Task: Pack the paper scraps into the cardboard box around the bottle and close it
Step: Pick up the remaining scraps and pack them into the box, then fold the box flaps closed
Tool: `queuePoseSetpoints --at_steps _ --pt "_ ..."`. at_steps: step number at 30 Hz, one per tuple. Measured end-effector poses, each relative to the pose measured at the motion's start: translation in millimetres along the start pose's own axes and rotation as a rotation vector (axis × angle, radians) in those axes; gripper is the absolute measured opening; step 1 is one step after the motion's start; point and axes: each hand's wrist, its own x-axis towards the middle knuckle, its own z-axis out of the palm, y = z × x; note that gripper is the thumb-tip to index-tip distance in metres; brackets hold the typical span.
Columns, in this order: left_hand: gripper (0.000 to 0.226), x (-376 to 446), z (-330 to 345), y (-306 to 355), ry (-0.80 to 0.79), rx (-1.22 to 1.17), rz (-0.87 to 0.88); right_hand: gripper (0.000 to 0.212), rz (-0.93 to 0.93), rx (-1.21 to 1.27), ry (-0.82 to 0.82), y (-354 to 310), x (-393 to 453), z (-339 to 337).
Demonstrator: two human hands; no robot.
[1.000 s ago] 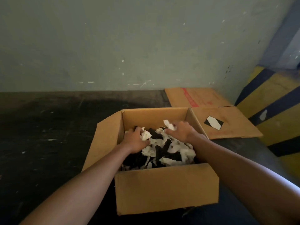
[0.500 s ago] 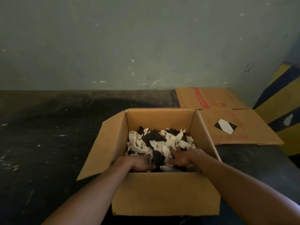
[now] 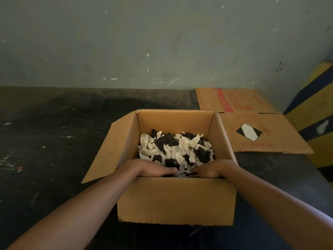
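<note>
Cardboard box (image 3: 176, 201) sat open on the dark floor (image 3: 54, 141), just in front of the person, w/ all flaps up or folded out. Left flap (image 3: 110, 150) angled outward and up; right flap (image 3: 261, 134) lay nearly flat, showing a black-and-white diamond mark (image 3: 249, 132) and faint red print. Far flap (image 3: 234, 100) lay flat behind it, red stripe along one side. Near wall of the box faced the camera, plain brown.

Paper scraps (image 3: 174, 148) filled the box interior, a mix of white and black pieces, heaped approx. to mid-height of the walls. Bottle not visible; scraps covered whatever lay beneath.

Left hand (image 3: 153, 169) rested palm down on the scraps at the near-left inside edge, fingers (image 3: 171, 170) together and pointing toward centre. Flat, not gripping anything. Right hand (image 3: 210, 170) was at the near-right inside edge, knuckles up, fingers curled down into the scraps; couldn't tell whether it held any pieces. The two hands sat close together, fingertips nearly meeting over a few white scraps just behind the near wall. Both forearms bare, reaching in from the bottom corners.

Behind: a grey-green wall (image 3: 162, 42) w/ scuffs. At right, a yellow and dark blue striped surface (image 3: 317, 105) beside the right flap.
</note>
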Motion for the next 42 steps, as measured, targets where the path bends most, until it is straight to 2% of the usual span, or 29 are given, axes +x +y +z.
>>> queuePoseSetpoints --at_steps 2,4,6,8,10,12,14,16,18,20,22,25,28,29,30,33,35,37,40,42 --pt "0.079 -7 0 2 0.076 0.024 0.053 0.056 -0.098 0.070 0.098 3 -3 -8" --pt "0.075 -15 -4 0 0.162 0.020 0.084 0.041 -0.209 0.282 0.341 14 -10 -21" --pt "0.078 -22 -7 -7 0.186 -0.022 0.109 0.025 -0.287 0.595 0.642 33 -16 -30" --pt "0.074 -23 -1 -17 0.173 -0.025 0.145 0.022 -0.249 0.793 0.955 51 -17 -32" --pt "0.066 -20 12 -25 0.260 -0.002 0.165 0.025 -0.129 0.945 1.129 70 -8 -16" --pt "0.071 -13 28 -27 0.382 0.052 0.165 0.031 0.059 1.122 1.142 93 12 16" --pt "0.080 -6 46 -28 0.489 0.127 0.158 0.043 0.252 1.305 0.959 114 33 51" --pt "0.068 0 56 -30 0.585 0.166 0.138 0.050 0.393 1.518 0.713 126 54 75" --pt "0.058 3 60 -31 0.649 0.172 0.112 0.040 0.429 1.732 0.527 122 56 84" --pt "0.064 5 65 -34 0.682 0.152 0.093 0.031 0.428 1.922 0.434 118 54 88" --pt "0.074 9 69 -36 0.736 0.160 0.091 0.035 0.467 2.064 0.473 117 49 87" --pt "0.076 15 67 -36 0.834 0.193 0.061 0.036 0.537 2.182 0.807 120 34 69" --pt "0.073 17 58 -31 0.859 0.178 0.028 0.035 0.381 2.475 1.025 122 11 40" --pt "0.066 17 57 -28 0.836 0.162 0.022 0.032 0.272 2.594 1.028 122 4 32" --pt "0.058 18 56 -23 0.818 0.149 0.018 0.030 0.186 2.604 1.083 120 -2 26" --pt "0.047 20 58 -8 0.822 0.110 0.003 0.041 -0.131 2.374 1.245 102 -21 11" --pt "0.047 17 67 -5 0.882 0.073 -0.021 0.048 -0.343 2.008 1.299 85 -25 11" --pt "0.042 15 80 -8 0.997 0.020 -0.066 0.053 -0.459 1.550 1.249 72 -18 21" --pt "0.037 10 100 -10 1.262 -0.120 -0.154 0.060 -0.375 0.716 1.170 80 5 52" --pt "0.050 7 111 -1 1.420 -0.325 -0.266 0.053 -0.252 0.351 1.053 94 13 73"
